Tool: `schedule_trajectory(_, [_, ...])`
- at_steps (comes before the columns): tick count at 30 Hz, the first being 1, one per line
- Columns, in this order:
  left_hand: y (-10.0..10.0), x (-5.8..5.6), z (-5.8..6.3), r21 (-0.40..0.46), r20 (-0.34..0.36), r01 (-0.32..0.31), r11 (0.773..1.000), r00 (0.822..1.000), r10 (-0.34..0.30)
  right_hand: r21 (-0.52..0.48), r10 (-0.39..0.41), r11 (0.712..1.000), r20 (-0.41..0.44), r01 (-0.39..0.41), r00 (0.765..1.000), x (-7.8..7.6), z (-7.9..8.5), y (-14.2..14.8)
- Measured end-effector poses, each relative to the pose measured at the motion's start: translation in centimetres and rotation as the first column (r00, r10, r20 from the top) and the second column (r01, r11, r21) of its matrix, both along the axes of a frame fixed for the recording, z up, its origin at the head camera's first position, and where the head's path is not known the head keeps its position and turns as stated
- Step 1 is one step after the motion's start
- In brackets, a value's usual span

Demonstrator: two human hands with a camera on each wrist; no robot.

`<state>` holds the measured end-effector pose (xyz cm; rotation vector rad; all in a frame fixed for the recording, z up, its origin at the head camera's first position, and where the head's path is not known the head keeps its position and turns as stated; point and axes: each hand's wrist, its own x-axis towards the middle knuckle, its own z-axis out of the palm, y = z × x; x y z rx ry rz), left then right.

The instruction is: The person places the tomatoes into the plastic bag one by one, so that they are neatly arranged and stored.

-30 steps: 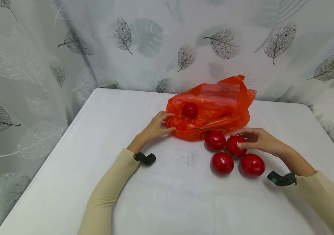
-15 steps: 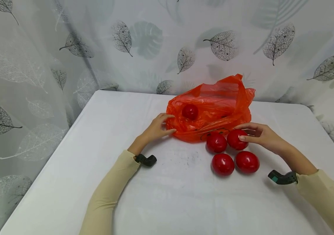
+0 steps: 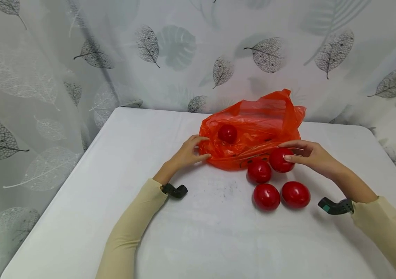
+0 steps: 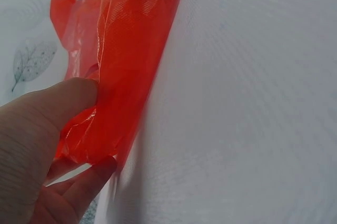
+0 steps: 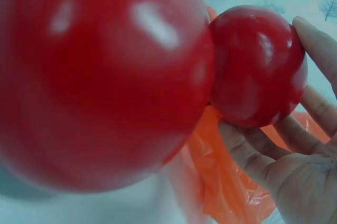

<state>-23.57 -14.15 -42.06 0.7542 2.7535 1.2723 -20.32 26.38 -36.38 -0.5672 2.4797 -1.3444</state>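
Note:
In the head view my right hand grips a glossy red ball by its right side, thumb in front. The right wrist view shows the fingers spread around this ball, just off the bag's front edge. An orange-red plastic bag lies on its side, with another red ball inside or under its film. My left hand holds the bag's left edge; in the left wrist view thumb and fingers lie on either side of the thin plastic.
Three more red balls sit on the white table: one against the bag's front, one and one nearer. A leaf-patterned curtain hangs behind the table's back edge.
My right hand has moved away from me toward the bag with the red ball, which has left the cluster's middle. The front right ball has shifted slightly left. The left hand has stayed on the bag.

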Motion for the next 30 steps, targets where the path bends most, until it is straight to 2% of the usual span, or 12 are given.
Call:
schedule_trajectory(14, [-0.2, -0.3, -0.4, 0.001, -0.017, 0.012, 1.0, 1.0, -0.012, 0.002, 0.052, 0.999, -0.043, -0.052, 0.998, -1.0, 1.3, -1.4])
schedule_trajectory(21, [-0.1, -0.3, -0.4, 0.0, -0.015, 0.011, 1.0, 1.0, -0.011, -0.002, 0.006, 1.0, -0.04, -0.006, 0.999, -1.3, 1.8, -1.7])
schedule_trajectory(30, [-0.2, -0.2, -0.3, -0.006, -0.009, 0.0, 1.0, 1.0, 0.0, -0.026, -0.001, 1.0, -0.037, 0.0, 0.999, -1.2, 2.6, -2.2])
